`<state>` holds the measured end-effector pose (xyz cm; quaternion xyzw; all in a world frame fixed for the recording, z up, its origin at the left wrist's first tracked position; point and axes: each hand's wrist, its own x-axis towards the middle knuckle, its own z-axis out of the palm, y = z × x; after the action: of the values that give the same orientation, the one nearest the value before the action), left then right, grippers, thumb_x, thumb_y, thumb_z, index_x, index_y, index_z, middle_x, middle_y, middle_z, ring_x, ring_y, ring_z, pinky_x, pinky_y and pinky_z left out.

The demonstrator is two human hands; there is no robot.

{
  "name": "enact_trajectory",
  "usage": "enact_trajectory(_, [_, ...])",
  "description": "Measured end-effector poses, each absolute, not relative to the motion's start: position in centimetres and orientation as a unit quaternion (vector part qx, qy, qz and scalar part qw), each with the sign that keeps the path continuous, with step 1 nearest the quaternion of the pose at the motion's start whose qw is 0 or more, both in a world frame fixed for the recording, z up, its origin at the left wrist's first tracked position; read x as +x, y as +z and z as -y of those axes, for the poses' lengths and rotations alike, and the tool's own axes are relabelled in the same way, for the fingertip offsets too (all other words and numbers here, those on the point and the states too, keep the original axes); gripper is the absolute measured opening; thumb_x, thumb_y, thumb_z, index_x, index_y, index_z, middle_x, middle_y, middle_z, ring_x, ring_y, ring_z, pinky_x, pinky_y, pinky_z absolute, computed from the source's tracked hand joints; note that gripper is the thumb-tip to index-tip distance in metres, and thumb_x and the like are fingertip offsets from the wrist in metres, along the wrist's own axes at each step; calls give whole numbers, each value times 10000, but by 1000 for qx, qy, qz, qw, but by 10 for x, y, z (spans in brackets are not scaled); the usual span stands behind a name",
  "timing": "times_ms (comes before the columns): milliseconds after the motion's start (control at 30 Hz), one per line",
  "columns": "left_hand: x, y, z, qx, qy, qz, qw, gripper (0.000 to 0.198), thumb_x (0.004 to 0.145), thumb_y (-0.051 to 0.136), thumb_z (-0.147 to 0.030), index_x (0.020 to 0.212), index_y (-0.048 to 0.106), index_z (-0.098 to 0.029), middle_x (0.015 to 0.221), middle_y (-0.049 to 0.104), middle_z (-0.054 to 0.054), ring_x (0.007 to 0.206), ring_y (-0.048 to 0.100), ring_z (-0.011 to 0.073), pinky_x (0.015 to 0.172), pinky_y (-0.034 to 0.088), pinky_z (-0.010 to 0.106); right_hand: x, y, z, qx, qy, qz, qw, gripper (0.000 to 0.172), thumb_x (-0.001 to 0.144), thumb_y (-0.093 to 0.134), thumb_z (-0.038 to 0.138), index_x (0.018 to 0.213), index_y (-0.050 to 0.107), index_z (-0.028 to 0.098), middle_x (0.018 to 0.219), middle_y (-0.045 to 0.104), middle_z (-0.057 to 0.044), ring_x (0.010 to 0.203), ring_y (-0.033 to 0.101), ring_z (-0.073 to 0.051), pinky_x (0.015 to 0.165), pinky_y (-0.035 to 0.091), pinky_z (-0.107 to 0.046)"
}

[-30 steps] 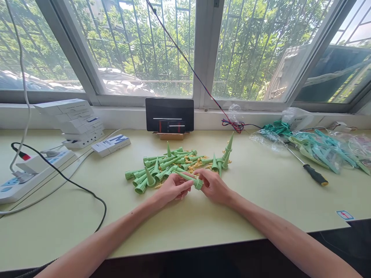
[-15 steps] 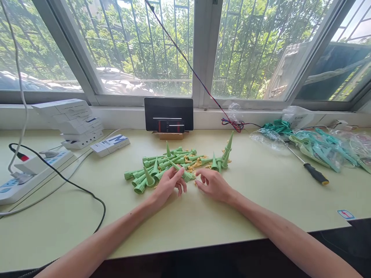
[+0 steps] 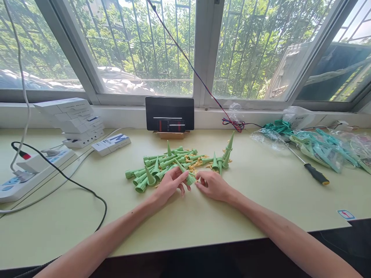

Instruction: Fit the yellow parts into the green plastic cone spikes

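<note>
My left hand (image 3: 171, 183) grips a green cone-shaped plastic spike (image 3: 189, 179), its wide end turned toward the right hand. Close by that end, my right hand (image 3: 213, 186) has thumb and fingers pinched together. A speck of yellow shows at those fingertips, but the piece is too small and covered to make out. Behind the left hand lies a pile of similar green spikes (image 3: 141, 187), some standing point up. Small yellow plastic pieces (image 3: 199, 161) are scattered beside the pile. Several green spikes (image 3: 225, 160) stand clustered just beyond the right hand.
A black tablet (image 3: 169, 108) and a phone (image 3: 171, 126) lean on a stand at the back. Left are white boxes (image 3: 75, 119), a power strip (image 3: 34, 170) and cables. A screwdriver (image 3: 315, 173) and bagged green plastic parts (image 3: 319, 144) lie right.
My right fingers have closed into a tighter pinch. The spike in my left hand has shifted slightly right, with its wide end closer to the right fingertips.
</note>
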<state>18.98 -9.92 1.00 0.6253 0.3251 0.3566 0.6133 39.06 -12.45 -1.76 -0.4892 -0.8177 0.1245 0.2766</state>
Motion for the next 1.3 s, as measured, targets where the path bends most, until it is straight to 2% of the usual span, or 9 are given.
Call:
enact_trajectory(400, [189, 8, 99, 568, 374, -292, 673, 270, 916, 539, -455, 948, 472, -195, 758, 568, -4, 671, 676, 209, 438, 518, 269, 392, -15, 125, -481, 137, 819, 280, 92, 901, 518, 203, 813, 535, 181, 686, 595, 3, 616, 506, -126, 565, 332, -237])
enact_trajectory(633, [189, 11, 100, 567, 371, -296, 673, 287, 907, 546, -460, 902, 492, -178, 950, 632, 59, 621, 645, 153, 456, 500, 254, 393, -14, 125, -484, 118, 816, 293, 98, 878, 538, 181, 780, 534, 183, 667, 571, 7, 611, 493, -128, 559, 325, -234])
enact_trajectory(867, [190, 10, 100, 576, 373, -305, 660, 310, 896, 548, -479, 859, 500, -175, 856, 620, 37, 542, 592, 120, 430, 450, 229, 398, -17, 118, -551, 76, 769, 314, 152, 869, 537, 177, 718, 528, 182, 638, 575, 3, 565, 497, -128, 539, 322, -241])
enact_trajectory(1100, [190, 9, 101, 585, 366, -304, 657, 305, 920, 522, -470, 845, 487, -177, 775, 565, 6, 521, 568, 112, 422, 427, 221, 400, -19, 112, -601, 30, 730, 323, 95, 906, 527, 220, 927, 605, 170, 703, 619, -19, 600, 560, -158, 556, 364, -261])
enact_trajectory(1300, [191, 10, 101, 579, 363, -312, 660, 323, 896, 549, -496, 856, 485, -182, 740, 587, 5, 493, 558, 113, 407, 412, 218, 394, -20, 111, -566, 1, 751, 340, 221, 915, 497, 199, 1117, 583, 178, 924, 652, -75, 711, 612, -192, 619, 459, -291])
